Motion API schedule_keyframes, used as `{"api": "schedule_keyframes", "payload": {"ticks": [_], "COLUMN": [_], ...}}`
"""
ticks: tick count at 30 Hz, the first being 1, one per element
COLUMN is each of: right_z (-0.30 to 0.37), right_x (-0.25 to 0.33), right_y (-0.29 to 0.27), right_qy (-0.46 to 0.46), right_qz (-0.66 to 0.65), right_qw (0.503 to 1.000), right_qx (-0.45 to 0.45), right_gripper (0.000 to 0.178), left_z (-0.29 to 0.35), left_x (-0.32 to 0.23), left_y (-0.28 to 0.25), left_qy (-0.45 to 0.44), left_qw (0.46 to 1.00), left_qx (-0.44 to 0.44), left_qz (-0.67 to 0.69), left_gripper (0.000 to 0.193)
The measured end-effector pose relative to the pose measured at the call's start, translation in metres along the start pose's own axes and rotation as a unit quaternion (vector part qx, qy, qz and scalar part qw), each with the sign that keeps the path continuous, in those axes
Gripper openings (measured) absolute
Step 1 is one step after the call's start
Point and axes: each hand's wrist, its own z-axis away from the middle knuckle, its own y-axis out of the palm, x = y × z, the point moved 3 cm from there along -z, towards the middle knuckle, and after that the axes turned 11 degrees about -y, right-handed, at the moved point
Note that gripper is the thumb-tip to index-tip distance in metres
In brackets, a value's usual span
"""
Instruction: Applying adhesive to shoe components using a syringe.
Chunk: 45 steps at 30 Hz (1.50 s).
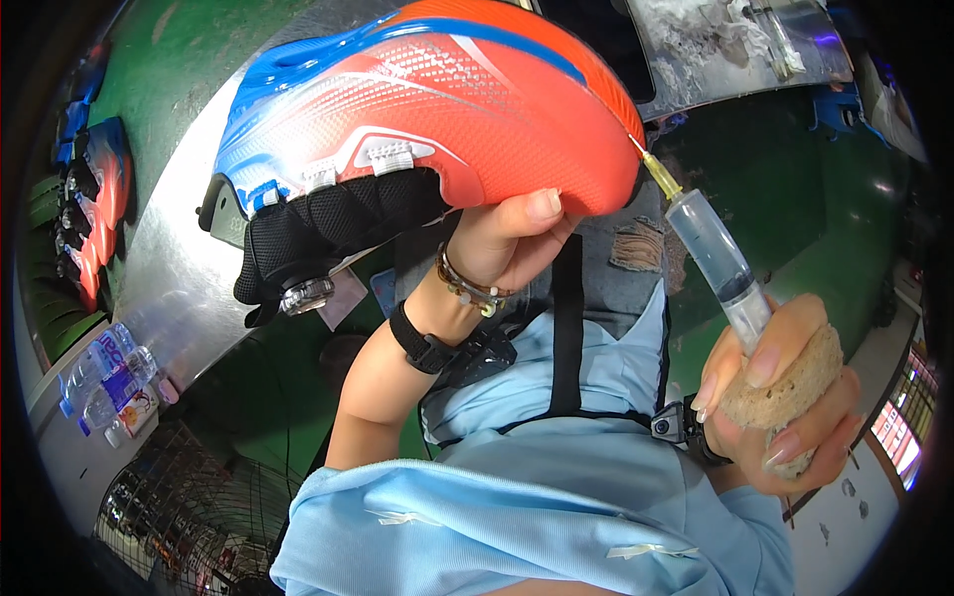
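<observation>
At the far left of the frame, plastic water bottles (pixel 107 382) lie by the metal tabletop (pixel 169 248), with a row of more shoes (pixel 94 214) above them. The orange and blue shoe (pixel 427 109) fills the upper middle, raised off the tabletop. The left hand (pixel 512 238) is closed under its toe end, thumb pressed to the sole edge. At right, the right hand (pixel 775 397) grips 2 things at once: a clear syringe (pixel 720 268) and a tan sponge block (pixel 785 382) tucked in the palm. The syringe's yellow-hubbed needle (pixel 651 167) touches the seam at the shoe's toe. To do this well, I judge the shoe should be held steady, the needle kept along the seam, and the syringe squeezed gently so little spills.
</observation>
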Motion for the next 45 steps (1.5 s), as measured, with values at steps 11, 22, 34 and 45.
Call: {"api": "schedule_keyframes", "payload": {"ticks": [11, 22, 34, 45], "right_z": [0.002, 0.006, 0.015, 0.025], "right_x": [0.001, -0.009, -0.014, -0.021], "right_y": [0.001, 0.007, 0.001, -0.004], "right_qy": [0.059, -0.020, -0.085, -0.137], "right_qz": [0.041, 0.079, 0.114, 0.094], "right_qw": [0.996, 0.996, 0.985, 0.985], "right_qx": [-0.053, -0.024, 0.102, 0.052], "right_gripper": [0.033, 0.038, 0.042, 0.034], "left_z": [-0.026, -0.020, -0.005, -0.006], "left_x": [-0.006, -0.027, -0.045, -0.046], "left_y": [0.006, 0.054, 0.080, 0.084], "left_qy": [0.051, 0.087, 0.006, 0.008], "left_qw": [0.999, 0.982, 0.971, 0.963], "left_qx": [0.015, -0.146, -0.236, -0.268], "left_qz": [-0.013, 0.080, 0.046, 0.026], "left_gripper": [0.075, 0.041, 0.039, 0.044]}}
